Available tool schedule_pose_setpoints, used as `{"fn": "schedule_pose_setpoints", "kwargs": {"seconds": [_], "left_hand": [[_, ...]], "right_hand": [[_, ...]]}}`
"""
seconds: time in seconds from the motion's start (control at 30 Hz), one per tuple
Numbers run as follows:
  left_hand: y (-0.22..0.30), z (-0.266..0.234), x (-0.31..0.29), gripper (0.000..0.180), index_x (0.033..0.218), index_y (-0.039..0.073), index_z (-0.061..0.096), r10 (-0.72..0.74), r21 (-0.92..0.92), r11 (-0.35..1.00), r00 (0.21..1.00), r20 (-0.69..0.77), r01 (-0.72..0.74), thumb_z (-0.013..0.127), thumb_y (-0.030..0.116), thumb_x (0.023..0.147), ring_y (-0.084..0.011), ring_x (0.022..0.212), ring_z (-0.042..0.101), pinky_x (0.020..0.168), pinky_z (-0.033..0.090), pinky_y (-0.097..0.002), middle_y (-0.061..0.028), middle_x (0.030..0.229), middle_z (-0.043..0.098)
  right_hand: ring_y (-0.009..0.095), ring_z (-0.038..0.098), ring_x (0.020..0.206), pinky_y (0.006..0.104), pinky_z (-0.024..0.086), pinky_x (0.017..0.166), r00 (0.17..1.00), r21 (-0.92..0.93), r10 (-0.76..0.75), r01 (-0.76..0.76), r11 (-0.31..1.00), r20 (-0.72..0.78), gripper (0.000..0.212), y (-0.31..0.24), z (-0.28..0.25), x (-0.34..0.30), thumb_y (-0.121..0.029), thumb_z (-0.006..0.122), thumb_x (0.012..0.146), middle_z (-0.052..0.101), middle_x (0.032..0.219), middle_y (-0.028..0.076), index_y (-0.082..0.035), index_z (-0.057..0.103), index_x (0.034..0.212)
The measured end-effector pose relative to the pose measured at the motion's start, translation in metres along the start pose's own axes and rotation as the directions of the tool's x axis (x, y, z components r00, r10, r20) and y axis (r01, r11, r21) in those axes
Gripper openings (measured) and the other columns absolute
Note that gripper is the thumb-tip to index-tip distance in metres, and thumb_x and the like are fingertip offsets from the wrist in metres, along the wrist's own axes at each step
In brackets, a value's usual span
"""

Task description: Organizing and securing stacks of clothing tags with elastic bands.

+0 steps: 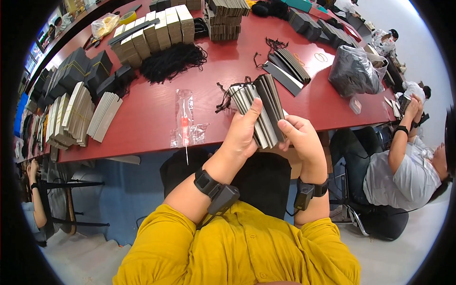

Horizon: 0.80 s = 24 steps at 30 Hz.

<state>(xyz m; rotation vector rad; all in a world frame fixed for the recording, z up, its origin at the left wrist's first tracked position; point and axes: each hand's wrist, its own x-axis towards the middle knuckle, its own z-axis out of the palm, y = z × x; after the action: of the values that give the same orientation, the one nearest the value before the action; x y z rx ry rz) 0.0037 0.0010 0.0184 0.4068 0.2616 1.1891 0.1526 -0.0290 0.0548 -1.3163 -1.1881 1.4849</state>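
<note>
Remotely, through the head camera, I watched two bare hands close on a fan of thin, flat card strips above the near edge of a red table (142, 128). The left hand (243, 130) was clamped around the pale strips (248, 107), thumb across their faces; the right hand (299, 135), just beside it, pinched the lower end of the dark strips (270, 97). Knotted black cords (222, 99) trailed from the upper end.

Beyond lay a similar corded bundle (292, 64), with two rubber bands (321, 57) near it. A fluffy black heap of cord (173, 61) touched a row of pale, block-like stacks (173, 26), and dark stacks (78, 71) crowded the left side. The table's smooth top caught the light; at right, a co-worker in a grey shirt (399, 173) sat over a pale floor.

A crinkled clear sleeve (200, 132) held a red-handled tool (185, 124), its thin metal shaft poking past the table edge. A translucent bag (356, 71) bulged with dark contents I could not identify. Near it sat a small clear box (355, 105), its contents too small to tell.
</note>
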Motion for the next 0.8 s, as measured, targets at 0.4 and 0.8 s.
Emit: {"fn": "schedule_pose_setpoints", "kwargs": {"seconds": [0.4, 0.8], "left_hand": [[0.000, -0.009, 0.000, 0.040, 0.111, 0.002, 0.052, -0.029, 0.015, 0.999, 0.999, 0.039, 0.028, 0.057, 0.035, 0.089, -0.0206, 0.089, 0.064, 0.076, 0.054, -0.0359, -0.0102, 0.102, 0.063], [0.001, -0.005, 0.001, 0.035, 0.114, 0.002, 0.049, -0.018, 0.076, 0.997, 1.000, -0.005, 0.019, 0.055, 0.028, 0.092, -0.0205, 0.089, 0.064, 0.075, 0.055, -0.0349, -0.0115, 0.103, 0.061]], "right_hand": [[0.007, 0.057, 0.051, 0.0168, 0.045, 0.047, 0.999, 0.129, -0.015, 0.009, 0.992, 0.042, 0.029, 0.010, -0.005, 0.004, -0.023, 0.061, 0.088, 0.063, 0.071, 0.005, 0.004, 0.061, 0.098], [0.006, 0.056, 0.051, 0.0163, 0.045, 0.046, 1.000, 0.082, 0.013, -0.011, 0.997, -0.026, 0.026, 0.009, -0.004, 0.001, -0.020, 0.060, 0.089, 0.064, 0.075, 0.005, 0.003, 0.060, 0.101]]}}
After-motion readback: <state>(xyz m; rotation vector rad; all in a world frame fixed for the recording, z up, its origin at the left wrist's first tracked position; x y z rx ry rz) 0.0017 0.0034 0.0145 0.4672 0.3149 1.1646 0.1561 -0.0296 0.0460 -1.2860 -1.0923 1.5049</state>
